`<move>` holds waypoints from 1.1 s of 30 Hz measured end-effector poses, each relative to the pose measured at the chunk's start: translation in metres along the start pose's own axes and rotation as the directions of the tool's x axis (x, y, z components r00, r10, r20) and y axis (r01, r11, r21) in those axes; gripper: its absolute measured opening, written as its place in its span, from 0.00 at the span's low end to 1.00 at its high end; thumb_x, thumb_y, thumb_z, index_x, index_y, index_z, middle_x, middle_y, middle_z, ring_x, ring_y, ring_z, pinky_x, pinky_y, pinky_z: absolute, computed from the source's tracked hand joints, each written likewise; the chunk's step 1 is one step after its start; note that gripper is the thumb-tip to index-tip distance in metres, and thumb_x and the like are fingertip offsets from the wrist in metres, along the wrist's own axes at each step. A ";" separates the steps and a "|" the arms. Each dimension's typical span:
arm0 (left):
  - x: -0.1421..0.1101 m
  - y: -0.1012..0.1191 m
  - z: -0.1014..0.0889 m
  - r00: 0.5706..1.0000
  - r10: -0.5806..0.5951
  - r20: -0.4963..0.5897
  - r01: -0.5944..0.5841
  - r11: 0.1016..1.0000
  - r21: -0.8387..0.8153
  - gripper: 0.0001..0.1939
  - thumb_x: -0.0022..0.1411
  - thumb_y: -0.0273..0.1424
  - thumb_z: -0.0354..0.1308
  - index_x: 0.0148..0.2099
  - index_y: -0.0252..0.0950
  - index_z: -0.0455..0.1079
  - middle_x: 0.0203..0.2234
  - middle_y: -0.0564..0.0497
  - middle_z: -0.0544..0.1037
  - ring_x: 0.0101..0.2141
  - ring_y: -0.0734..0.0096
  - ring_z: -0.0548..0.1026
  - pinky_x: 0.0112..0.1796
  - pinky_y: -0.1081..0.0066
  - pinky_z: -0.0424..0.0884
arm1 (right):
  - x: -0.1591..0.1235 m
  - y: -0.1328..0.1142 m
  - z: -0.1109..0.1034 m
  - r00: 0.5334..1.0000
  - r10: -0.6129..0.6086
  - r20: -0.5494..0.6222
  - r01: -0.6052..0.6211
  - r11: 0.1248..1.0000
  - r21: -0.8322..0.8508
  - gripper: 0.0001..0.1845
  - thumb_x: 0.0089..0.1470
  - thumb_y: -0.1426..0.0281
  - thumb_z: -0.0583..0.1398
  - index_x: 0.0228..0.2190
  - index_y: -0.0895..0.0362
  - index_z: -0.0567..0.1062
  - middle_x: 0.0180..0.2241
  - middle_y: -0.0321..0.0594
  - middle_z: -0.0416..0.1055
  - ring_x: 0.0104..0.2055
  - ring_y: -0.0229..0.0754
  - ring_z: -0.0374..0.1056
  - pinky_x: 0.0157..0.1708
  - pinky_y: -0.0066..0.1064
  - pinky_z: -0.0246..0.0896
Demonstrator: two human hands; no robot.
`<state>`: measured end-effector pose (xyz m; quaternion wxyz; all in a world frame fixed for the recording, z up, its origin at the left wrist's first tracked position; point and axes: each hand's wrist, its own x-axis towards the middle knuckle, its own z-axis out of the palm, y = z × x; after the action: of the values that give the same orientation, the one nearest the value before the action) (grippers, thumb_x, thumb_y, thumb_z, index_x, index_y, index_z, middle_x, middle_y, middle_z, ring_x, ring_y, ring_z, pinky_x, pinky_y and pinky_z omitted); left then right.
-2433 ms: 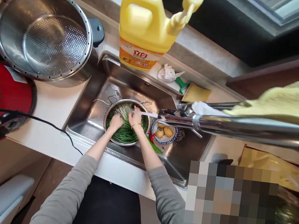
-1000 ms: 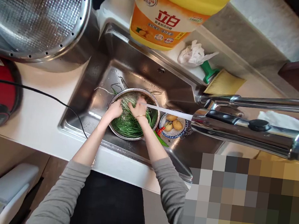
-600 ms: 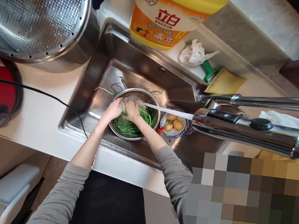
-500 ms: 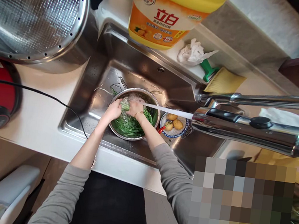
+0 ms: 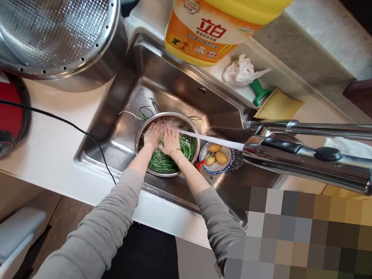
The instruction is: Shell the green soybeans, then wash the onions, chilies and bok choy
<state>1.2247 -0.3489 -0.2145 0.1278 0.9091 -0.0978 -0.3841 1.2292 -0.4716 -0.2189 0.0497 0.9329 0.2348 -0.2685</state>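
Had the left hand and right hand inside the stainless steel bowl, both open with fingers extended, amid green chives. Could not tell any hold beneath the splashing water. Saw the faucet right of the bowl, streaming into it, potatoes in a patterned dish just beside it, and a detergent jug beyond it.

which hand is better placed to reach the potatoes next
Right, probably: the right hand sits on the side of the metal bowl nearer the potatoes, while the left hand is farther off, with the right forearm between.
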 end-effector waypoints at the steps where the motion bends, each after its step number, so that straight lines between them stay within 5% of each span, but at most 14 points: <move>1: 0.001 0.000 -0.001 1.000 0.018 0.000 -0.018 1.000 0.014 0.43 0.54 0.26 0.54 0.70 0.27 0.44 0.69 0.42 0.41 0.68 0.60 0.34 0.65 0.60 0.28 | -0.001 0.000 0.000 1.000 -0.017 0.016 0.017 1.000 -0.007 0.46 0.48 0.60 0.62 0.62 0.71 0.54 0.63 0.64 0.53 0.63 0.62 0.50 0.60 0.51 0.42; 4: -0.004 -0.002 -0.011 0.997 0.078 0.011 -0.078 0.997 -0.019 0.48 0.50 0.27 0.58 0.70 0.24 0.42 0.68 0.38 0.42 0.68 0.55 0.38 0.65 0.60 0.34 | 0.003 -0.008 -0.004 0.998 0.053 0.016 -0.053 0.998 -0.018 0.43 0.48 0.65 0.62 0.62 0.69 0.56 0.64 0.62 0.52 0.62 0.60 0.52 0.59 0.49 0.45; 7: -0.018 -0.009 -0.030 0.998 0.035 0.043 -0.027 0.986 -0.166 0.40 0.54 0.28 0.54 0.67 0.22 0.49 0.66 0.33 0.52 0.66 0.51 0.49 0.64 0.58 0.45 | 0.016 -0.023 -0.011 0.987 0.154 0.034 -0.155 0.988 0.011 0.31 0.55 0.70 0.56 0.59 0.62 0.61 0.60 0.59 0.59 0.56 0.55 0.62 0.53 0.45 0.54; 11: -0.050 -0.019 -0.047 0.988 -0.001 -0.153 -0.057 0.924 -0.379 0.31 0.58 0.21 0.45 0.64 0.22 0.57 0.61 0.35 0.63 0.62 0.61 0.61 0.62 0.66 0.55 | 0.026 -0.033 -0.027 0.975 0.179 0.133 -0.184 0.983 0.021 0.23 0.54 0.76 0.56 0.52 0.63 0.70 0.47 0.56 0.72 0.49 0.52 0.68 0.51 0.44 0.56; 13: -0.068 -0.022 -0.051 0.967 -0.064 -0.248 -0.057 0.889 -0.454 0.30 0.58 0.20 0.44 0.64 0.23 0.58 0.60 0.37 0.65 0.60 0.64 0.63 0.61 0.67 0.56 | 0.021 -0.032 -0.034 0.989 0.099 0.110 -0.102 0.995 0.024 0.19 0.52 0.75 0.59 0.47 0.62 0.73 0.50 0.56 0.70 0.53 0.52 0.64 0.56 0.45 0.50; 16: -0.091 -0.019 -0.054 0.952 -0.193 -0.238 0.038 0.845 -0.533 0.29 0.60 0.20 0.42 0.63 0.23 0.59 0.58 0.37 0.68 0.59 0.63 0.66 0.60 0.67 0.59 | 0.004 -0.027 -0.037 0.998 0.050 -0.032 -0.049 0.998 0.041 0.28 0.50 0.71 0.63 0.54 0.60 0.68 0.63 0.58 0.54 0.64 0.54 0.49 0.61 0.47 0.40; 18: -0.101 -0.015 -0.055 0.959 -0.226 -0.173 0.094 0.826 -0.555 0.27 0.62 0.22 0.42 0.62 0.23 0.60 0.57 0.37 0.69 0.58 0.61 0.68 0.59 0.66 0.60 | -0.005 -0.023 -0.035 0.978 0.180 -0.107 -0.171 0.981 0.091 0.40 0.48 0.66 0.65 0.60 0.61 0.59 0.65 0.62 0.47 0.66 0.58 0.44 0.60 0.50 0.39; 21: -0.111 -0.010 -0.053 0.969 -0.205 -0.136 0.101 0.835 -0.541 0.25 0.64 0.24 0.42 0.62 0.24 0.62 0.56 0.37 0.70 0.57 0.60 0.69 0.59 0.65 0.61 | -0.008 -0.014 -0.032 0.898 0.440 0.012 -0.434 0.881 0.188 0.50 0.44 0.55 0.67 0.61 0.65 0.55 0.60 0.68 0.53 0.63 0.62 0.50 0.57 0.54 0.45; 23: -0.115 -0.006 -0.048 0.973 -0.177 -0.150 0.076 0.854 -0.515 0.25 0.65 0.24 0.42 0.61 0.24 0.62 0.56 0.36 0.70 0.56 0.60 0.69 0.58 0.66 0.62 | -0.003 -0.009 -0.034 0.877 0.455 0.152 -0.478 0.856 0.196 0.51 0.41 0.52 0.67 0.59 0.65 0.57 0.58 0.68 0.57 0.61 0.63 0.53 0.56 0.56 0.47; 25: -0.119 -0.004 -0.041 0.977 -0.146 -0.158 0.051 0.871 -0.488 0.24 0.65 0.24 0.42 0.61 0.23 0.62 0.55 0.35 0.71 0.56 0.60 0.70 0.58 0.66 0.62 | 0.005 -0.007 -0.040 0.911 0.379 0.159 -0.406 0.891 0.202 0.52 0.39 0.52 0.68 0.59 0.64 0.57 0.58 0.67 0.56 0.61 0.64 0.52 0.56 0.57 0.48; 28: -0.125 0.000 -0.031 0.982 -0.115 -0.147 0.035 0.886 -0.462 0.24 0.66 0.26 0.42 0.61 0.23 0.63 0.53 0.35 0.73 0.55 0.59 0.71 0.57 0.65 0.63 | 0.015 -0.012 -0.050 0.975 0.223 -0.012 -0.216 0.956 0.200 0.49 0.42 0.55 0.68 0.58 0.67 0.57 0.57 0.66 0.57 0.59 0.61 0.56 0.56 0.50 0.51; 33: -0.134 0.003 -0.024 0.990 -0.083 -0.115 0.024 0.898 -0.439 0.24 0.67 0.29 0.42 0.61 0.22 0.62 0.53 0.33 0.72 0.55 0.58 0.70 0.55 0.65 0.64 | 0.016 -0.024 -0.046 0.995 0.080 -0.062 -0.062 0.965 0.254 0.38 0.47 0.63 0.67 0.54 0.68 0.61 0.52 0.60 0.64 0.52 0.52 0.64 0.50 0.39 0.61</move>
<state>1.1495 -0.3111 -0.1068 0.3235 0.8831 0.0244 -0.3390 1.2518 -0.4334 -0.1873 -0.0681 0.9485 0.1669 -0.2605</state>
